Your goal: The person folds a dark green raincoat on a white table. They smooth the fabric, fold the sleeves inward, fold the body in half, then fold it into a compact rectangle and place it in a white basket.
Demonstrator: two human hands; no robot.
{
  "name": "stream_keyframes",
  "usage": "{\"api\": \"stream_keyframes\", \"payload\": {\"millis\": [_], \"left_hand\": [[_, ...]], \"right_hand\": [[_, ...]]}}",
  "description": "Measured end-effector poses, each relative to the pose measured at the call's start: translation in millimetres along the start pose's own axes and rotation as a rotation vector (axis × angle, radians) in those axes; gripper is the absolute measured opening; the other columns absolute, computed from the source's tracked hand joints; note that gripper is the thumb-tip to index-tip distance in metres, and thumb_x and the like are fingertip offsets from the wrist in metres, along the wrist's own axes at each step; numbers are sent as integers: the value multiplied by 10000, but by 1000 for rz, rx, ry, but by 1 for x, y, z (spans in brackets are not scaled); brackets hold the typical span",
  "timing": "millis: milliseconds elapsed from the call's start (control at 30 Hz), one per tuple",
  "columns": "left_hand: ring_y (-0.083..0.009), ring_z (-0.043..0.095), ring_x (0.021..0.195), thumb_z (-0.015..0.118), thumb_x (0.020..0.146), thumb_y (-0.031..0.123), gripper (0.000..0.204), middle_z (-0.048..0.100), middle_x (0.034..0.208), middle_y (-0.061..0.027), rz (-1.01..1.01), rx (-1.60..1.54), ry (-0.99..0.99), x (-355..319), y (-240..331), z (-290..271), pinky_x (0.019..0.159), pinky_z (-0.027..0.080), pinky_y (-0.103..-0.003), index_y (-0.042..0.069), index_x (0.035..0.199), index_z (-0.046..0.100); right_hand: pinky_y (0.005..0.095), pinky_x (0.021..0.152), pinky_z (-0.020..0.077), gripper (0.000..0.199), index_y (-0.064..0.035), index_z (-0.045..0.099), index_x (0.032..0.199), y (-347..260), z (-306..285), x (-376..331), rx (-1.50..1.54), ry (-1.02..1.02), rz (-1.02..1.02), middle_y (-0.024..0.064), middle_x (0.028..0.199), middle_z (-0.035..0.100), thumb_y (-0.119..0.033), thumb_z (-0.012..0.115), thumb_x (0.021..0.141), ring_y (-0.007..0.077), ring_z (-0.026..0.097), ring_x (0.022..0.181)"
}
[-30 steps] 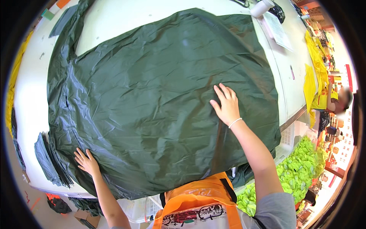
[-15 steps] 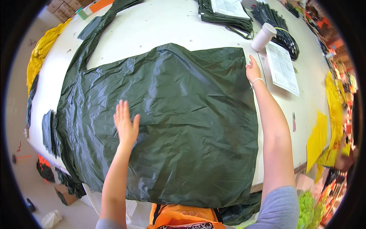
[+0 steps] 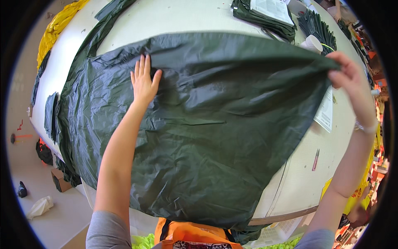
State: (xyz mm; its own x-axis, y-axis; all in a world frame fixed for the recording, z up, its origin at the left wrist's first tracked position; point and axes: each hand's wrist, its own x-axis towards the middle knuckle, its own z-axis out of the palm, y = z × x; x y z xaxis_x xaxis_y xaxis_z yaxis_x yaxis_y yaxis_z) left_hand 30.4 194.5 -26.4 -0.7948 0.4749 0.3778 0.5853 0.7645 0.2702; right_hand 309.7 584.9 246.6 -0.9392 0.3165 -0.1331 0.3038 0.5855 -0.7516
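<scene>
The dark green cloth (image 3: 199, 124) spread across the middle of the surface (image 3: 298, 182), reaching past its near edge at 6 o'clock. The left hand (image 3: 145, 85) lay flat on it at 10 o'clock, fingers loosely spread; the right hand (image 3: 352, 79) pinched a raised corner at 2 o'clock. Good handling probably called for a firm left palm and an even outward pull against creasing. Counted: one cloth, two hands, one white bottle (image 3: 311, 43) at 2, one slim tool (image 3: 316, 160) between 3 and 4

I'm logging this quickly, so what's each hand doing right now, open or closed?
Left hand: open, palm down on the dark green cloth.
Right hand: closed, holding the cloth's upper right corner.
</scene>
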Motion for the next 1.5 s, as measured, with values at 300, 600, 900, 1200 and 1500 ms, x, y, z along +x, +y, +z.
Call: {"api": "stream_keyframes", "payload": {"millis": [300,600,900,1200,1500], "left_hand": [[-316,218,1390,442,900,546,629,279,1498,-119,5,-70,-322,38,8,51,1111,155,-504,172,1404,394],[-314,251,1381,531,893,403,616,287,1498,-105,114,129,-194,-140,-68,-105,1107,153,-494,146,1425,356],[-366,168,1397,444,853,633,745,187,1537,-92,-455,350,-237,-235,-244,-131,1083,119,-586,271,1470,236],[-348,282,1359,565,857,524,696,338,1459,-167,-346,-492,-164,-184,-230,-136,1100,200,-431,95,1383,412],[-336,219,1383,427,890,571,669,229,1525,-24,-172,436,-340,-304,-421,-236,1086,156,-573,249,1455,274]], "right_hand": [[398,787,477,394,13,651,831,200,49,115,-421,447,364,187,791,666,-356,531,896,314,647,845],[480,1058,291,586,-9,393,1340,116,238,-4,-349,369,-293,280,1358,393,-279,604,864,438,351,1272],[636,1061,112,668,-227,372,1412,71,373,-137,-500,101,-55,109,1524,210,-463,598,828,370,161,1396],[614,1050,195,542,-199,357,1419,34,386,-116,-680,260,-130,174,1490,262,-359,497,921,400,226,1368],[503,1100,187,628,-171,393,1397,-78,544,-233,-646,-21,-47,92,1496,285,-322,609,826,306,237,1383]]}}
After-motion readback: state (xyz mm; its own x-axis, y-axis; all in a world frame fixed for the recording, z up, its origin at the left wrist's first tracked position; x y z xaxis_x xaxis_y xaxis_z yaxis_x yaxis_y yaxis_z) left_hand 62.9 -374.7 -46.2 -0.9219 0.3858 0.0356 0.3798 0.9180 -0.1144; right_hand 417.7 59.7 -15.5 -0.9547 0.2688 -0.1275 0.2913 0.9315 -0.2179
